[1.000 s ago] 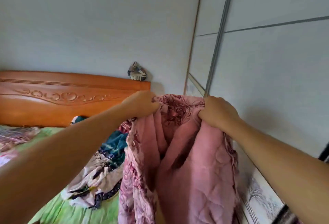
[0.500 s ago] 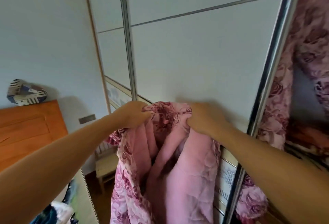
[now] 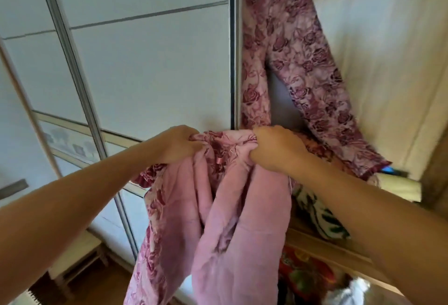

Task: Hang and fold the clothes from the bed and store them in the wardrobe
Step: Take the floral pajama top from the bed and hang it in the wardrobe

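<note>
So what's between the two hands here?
In the head view, the bunched top edge of the pink floral garment spans from left hand to right hand.

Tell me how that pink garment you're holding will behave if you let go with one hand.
The pink garment looks floppy: it sags in deep folds below the left hand and right hand. Released on one side, it would probably swing down and hang from the other hand. It seems thick and quilted, so likely somewhat bulky, yet unlikely to slip from a bunched grip.
</note>
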Demonstrator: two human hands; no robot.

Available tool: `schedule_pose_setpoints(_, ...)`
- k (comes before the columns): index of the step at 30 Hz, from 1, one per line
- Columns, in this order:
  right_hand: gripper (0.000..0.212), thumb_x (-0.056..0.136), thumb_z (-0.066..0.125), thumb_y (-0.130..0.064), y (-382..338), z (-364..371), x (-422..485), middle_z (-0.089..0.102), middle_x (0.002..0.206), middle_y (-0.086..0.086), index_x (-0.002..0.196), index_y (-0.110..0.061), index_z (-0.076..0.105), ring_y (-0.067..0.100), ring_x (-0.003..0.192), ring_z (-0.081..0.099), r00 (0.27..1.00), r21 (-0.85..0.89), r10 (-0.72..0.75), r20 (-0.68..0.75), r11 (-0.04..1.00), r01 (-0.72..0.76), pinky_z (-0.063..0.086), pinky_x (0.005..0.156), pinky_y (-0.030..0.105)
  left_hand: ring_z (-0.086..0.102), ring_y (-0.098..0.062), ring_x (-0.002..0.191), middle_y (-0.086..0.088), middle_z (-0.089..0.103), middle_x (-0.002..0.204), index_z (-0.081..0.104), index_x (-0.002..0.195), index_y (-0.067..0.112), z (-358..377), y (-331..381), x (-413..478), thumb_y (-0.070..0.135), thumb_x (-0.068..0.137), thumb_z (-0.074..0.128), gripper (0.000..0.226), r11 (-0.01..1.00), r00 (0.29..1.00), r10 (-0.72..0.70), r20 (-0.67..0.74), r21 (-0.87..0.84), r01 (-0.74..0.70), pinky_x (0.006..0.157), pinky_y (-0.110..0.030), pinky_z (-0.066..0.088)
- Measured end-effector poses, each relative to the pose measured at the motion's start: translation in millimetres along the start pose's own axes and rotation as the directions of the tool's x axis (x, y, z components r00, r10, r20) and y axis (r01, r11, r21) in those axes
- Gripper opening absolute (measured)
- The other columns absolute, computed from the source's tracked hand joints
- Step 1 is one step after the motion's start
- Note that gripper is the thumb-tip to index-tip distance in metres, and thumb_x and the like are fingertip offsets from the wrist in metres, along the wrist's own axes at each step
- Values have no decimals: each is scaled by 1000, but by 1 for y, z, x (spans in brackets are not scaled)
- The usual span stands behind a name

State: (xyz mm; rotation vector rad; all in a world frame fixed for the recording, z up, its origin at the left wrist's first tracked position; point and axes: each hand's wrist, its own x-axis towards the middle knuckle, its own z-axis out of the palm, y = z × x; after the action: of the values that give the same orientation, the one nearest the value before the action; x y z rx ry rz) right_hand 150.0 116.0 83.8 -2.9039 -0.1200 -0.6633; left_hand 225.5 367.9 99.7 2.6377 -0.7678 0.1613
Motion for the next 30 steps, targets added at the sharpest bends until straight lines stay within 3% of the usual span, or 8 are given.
schedule_pose_setpoints(5,21,78,55,-29,47,-48,-34,67,101,15,93,-15,61,37,89,65,994,-85,93,-48,992,-97,54,73,42,59,-7,72,4,68,79,67,80,17,8,67,21,34,96,56,26,983,983,181,21,-43,-180,64,-27,43)
schedule_pose_setpoints(8,24,76,57,-28,79,-80,-58,68,99,13,96,-17,64,35,85,64,978,-157,178,-109,968,-193,49,69,35,58,-6,70,1,65,76,61,74,14,13,107,34,28,95,53,27,956,956,293,25,-29,-292,63,-19,42)
schedule_pose_setpoints(11,29,77,57,-27,112,-113,-80,66,104,14,103,-16,64,36,89,63,948,-213,296,-121,925,-316,51,71,36,58,-15,69,-6,63,73,56,69,11,13,142,51,21,95,51,28,926,926,376,45,-54,-373,68,-30,44)
schedule_pose_setpoints(16,20,84,56,-24,160,-162,-86,64,114,18,102,-14,60,37,102,62,872,-234,464,-157,840,-489,46,75,33,56,-8,66,-5,63,72,59,70,7,-1,193,101,21,95,51,30,922,926,377,5,-94,-375,62,-24,42)
schedule_pose_setpoints(21,28,85,55,-22,200,-222,-56,64,115,18,109,-12,63,37,103,63,798,-263,541,-265,756,-599,50,78,33,54,-25,80,-10,57,81,48,68,17,-41,251,166,35,90,50,28,933,931,357,-82,-24,-360,68,-33,39)
schedule_pose_setpoints(24,29,86,54,-20,224,-259,-26,63,117,18,111,-10,62,37,105,62,771,-270,537,-341,730,-628,53,84,38,58,-29,96,-16,65,110,64,88,12,-69,279,209,34,92,49,26,936,922,349,-164,29,-349,81,-29,43)
schedule_pose_setpoints(27,33,87,53,-20,250,-293,9,63,119,16,118,-12,63,37,106,62,733,-278,500,-462,703,-654,46,77,35,59,-31,94,-21,67,112,62,86,11,-100,299,254,32,92,49,26,935,888,356,-293,111,-338,77,-29,42)
schedule_pose_setpoints(30,38,86,56,-19,271,-324,49,61,123,18,122,-13,61,39,111,61,687,-275,468,-556,676,-683,41,77,36,60,-38,103,-25,65,115,62,98,7,-132,317,297,35,92,48,32,930,844,365,-393,185,-316,86,-38,51)
